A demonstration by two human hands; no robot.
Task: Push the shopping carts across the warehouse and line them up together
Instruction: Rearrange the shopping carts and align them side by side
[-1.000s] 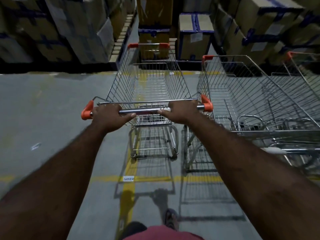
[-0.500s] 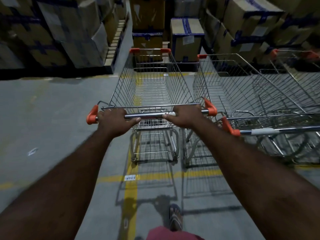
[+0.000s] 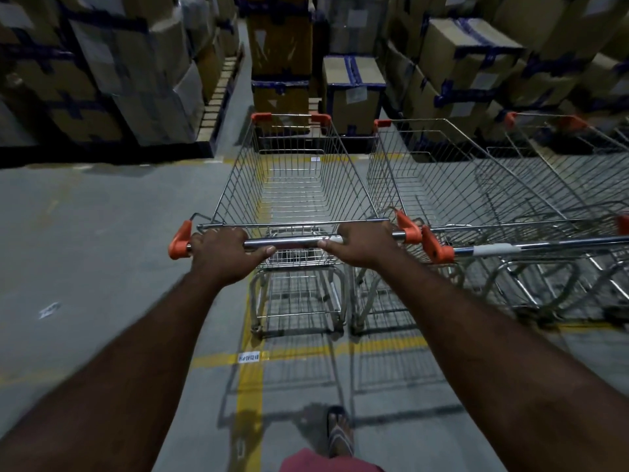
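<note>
An empty wire shopping cart (image 3: 299,185) with orange corner caps stands straight ahead of me. Its chrome handle bar (image 3: 292,242) is gripped by my left hand (image 3: 223,252) near the left orange end and by my right hand (image 3: 362,241) near the right end. A second empty cart (image 3: 452,195) stands close beside it on the right, its handle (image 3: 531,248) almost level with mine. Further right a third cart (image 3: 571,155) is partly in view.
Stacked cardboard boxes (image 3: 354,90) on pallets stand just beyond the carts' front ends and along the left side (image 3: 112,80). Yellow floor lines (image 3: 250,379) run under the cart. Open grey floor (image 3: 85,253) lies to the left. My sandalled foot (image 3: 338,430) shows below.
The cart has rolled forward beside the second cart, so the two handles now sit nearly level. Both hands kept their grip on the bar.
</note>
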